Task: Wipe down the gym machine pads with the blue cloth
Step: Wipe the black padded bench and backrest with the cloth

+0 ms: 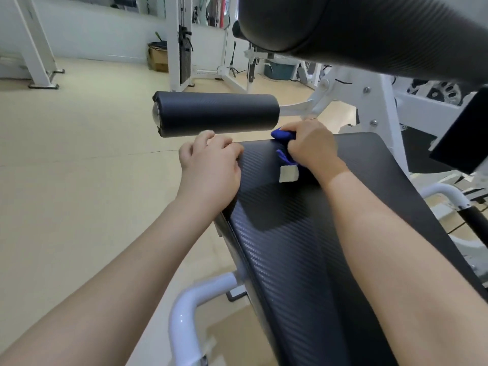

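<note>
From the head camera, the right hand (pixel 311 147) is closed around the bunched blue cloth (pixel 284 136), pressing it near the far edge of the flat pad (pixel 303 233). The left hand (pixel 211 165) holds nothing, fingers curled over the pad's far left corner. Both forearms reach straight forward. Wiping seems underway; the roller pad (pixel 216 113) and the large upper roller (pixel 369 27) likely remain.

Your only camera sits on your head, looks forward and down, very near the seat pad (pixel 303 233), with the floor (pixel 79 167) behind.
</note>
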### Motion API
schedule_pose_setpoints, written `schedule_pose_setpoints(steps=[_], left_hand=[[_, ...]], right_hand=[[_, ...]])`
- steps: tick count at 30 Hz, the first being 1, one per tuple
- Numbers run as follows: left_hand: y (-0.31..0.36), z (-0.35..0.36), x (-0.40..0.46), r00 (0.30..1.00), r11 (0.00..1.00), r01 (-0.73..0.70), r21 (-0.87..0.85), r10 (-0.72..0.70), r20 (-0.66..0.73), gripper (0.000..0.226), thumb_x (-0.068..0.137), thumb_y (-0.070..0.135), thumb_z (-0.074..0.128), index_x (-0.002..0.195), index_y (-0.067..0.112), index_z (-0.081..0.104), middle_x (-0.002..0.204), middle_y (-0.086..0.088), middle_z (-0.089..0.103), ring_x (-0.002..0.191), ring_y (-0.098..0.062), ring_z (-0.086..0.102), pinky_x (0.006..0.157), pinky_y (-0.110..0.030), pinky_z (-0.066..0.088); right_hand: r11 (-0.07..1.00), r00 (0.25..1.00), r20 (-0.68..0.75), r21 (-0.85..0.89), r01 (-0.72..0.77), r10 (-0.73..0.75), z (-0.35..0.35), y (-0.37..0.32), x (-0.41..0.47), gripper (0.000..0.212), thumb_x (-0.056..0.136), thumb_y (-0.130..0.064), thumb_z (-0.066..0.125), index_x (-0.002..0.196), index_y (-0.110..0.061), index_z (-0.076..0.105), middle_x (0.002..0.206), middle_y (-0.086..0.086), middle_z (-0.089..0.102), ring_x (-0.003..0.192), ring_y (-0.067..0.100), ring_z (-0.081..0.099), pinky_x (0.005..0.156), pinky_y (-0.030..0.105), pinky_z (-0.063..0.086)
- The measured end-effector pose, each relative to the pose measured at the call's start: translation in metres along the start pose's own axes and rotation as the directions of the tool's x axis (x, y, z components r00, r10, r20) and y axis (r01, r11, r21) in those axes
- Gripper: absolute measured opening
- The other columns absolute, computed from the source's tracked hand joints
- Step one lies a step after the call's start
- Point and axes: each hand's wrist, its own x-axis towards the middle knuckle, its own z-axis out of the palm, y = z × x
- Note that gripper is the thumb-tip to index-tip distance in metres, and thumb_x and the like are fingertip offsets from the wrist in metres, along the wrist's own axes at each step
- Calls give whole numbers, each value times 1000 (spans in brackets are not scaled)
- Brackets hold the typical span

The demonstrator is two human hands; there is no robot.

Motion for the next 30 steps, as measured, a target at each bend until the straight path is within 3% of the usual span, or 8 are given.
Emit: schedule_pose_setpoints(steps=[7, 10, 14, 16, 20, 26, 28, 30], left_hand=[[40, 1, 30, 971, 973, -214, 88, 201, 129, 42, 91, 34, 43, 129, 16, 49, 121, -6, 57, 107, -24, 55, 88, -39, 46], [53, 6, 41, 947, 946, -289, 147, 260, 189, 47, 88, 47, 44, 122, 16, 54, 114, -6, 59, 102, -23, 56, 84, -37, 47], [60, 13, 49, 930, 940, -284, 187, 224, 291, 80, 74, 71, 51, 134, 18, 43, 123, -6, 56, 109, -24, 54, 84, -36, 44], [66, 15, 53, 931, 945, -264, 193, 197, 308, 87, 70, 75, 53, 135, 18, 41, 127, -6, 54, 113, -24, 52, 86, -37, 43], [81, 22, 63, 914, 936, -279, 213, 191, 357, 87, 69, 74, 55, 134, 18, 41, 129, -5, 51, 119, -23, 47, 91, -37, 40], [85, 34, 73, 890, 946, -260, 193, 158, 427, 96, 64, 74, 59, 138, 17, 35, 133, -3, 45, 120, -24, 46, 91, -41, 46], [85, 36, 73, 887, 947, -262, 184, 161, 433, 95, 66, 72, 59, 139, 17, 34, 135, -3, 44, 121, -24, 45, 92, -41, 46], [86, 37, 72, 882, 944, -260, 203, 147, 447, 95, 68, 71, 58, 141, 16, 32, 137, -5, 43, 123, -25, 44, 94, -41, 44]], right_hand=[[957, 956, -46, -36, 287, -289, 3, -2, -14, 39, 87, -16, 49, 122, -31, 59, 112, 9, 50, 100, 25, 52, 73, 30, 39], [985, 985, -8, 2, 170, -170, -2, 37, 6, 43, 87, -13, 48, 124, -32, 58, 116, 11, 50, 106, 29, 52, 83, 35, 43], [999, 1000, 5, 16, -31, 31, -3, 61, 27, 40, 86, -12, 46, 118, -31, 61, 123, 10, 53, 112, 31, 51, 89, 38, 43], [999, 1000, -6, -37, -19, 19, -4, 53, 23, 37, 87, -15, 49, 118, -30, 62, 122, 11, 53, 110, 31, 51, 87, 38, 44], [982, 982, 7, -1, 188, -188, -4, 65, 12, 45, 86, -12, 48, 126, -31, 57, 122, 12, 49, 111, 32, 50, 88, 40, 44], [985, 986, -25, -47, -166, 165, -9, 148, 35, 42, 89, -13, 42, 118, -37, 60, 122, 16, 49, 104, 39, 54, 79, 39, 47], [983, 986, -39, -86, -163, 160, -6, 139, 37, 42, 87, -13, 47, 119, -36, 60, 121, 14, 49, 107, 37, 52, 80, 37, 45], [997, 999, -27, -65, -44, 43, -2, 116, 30, 46, 85, -10, 47, 121, -37, 58, 121, 11, 49, 108, 34, 50, 82, 36, 44]])
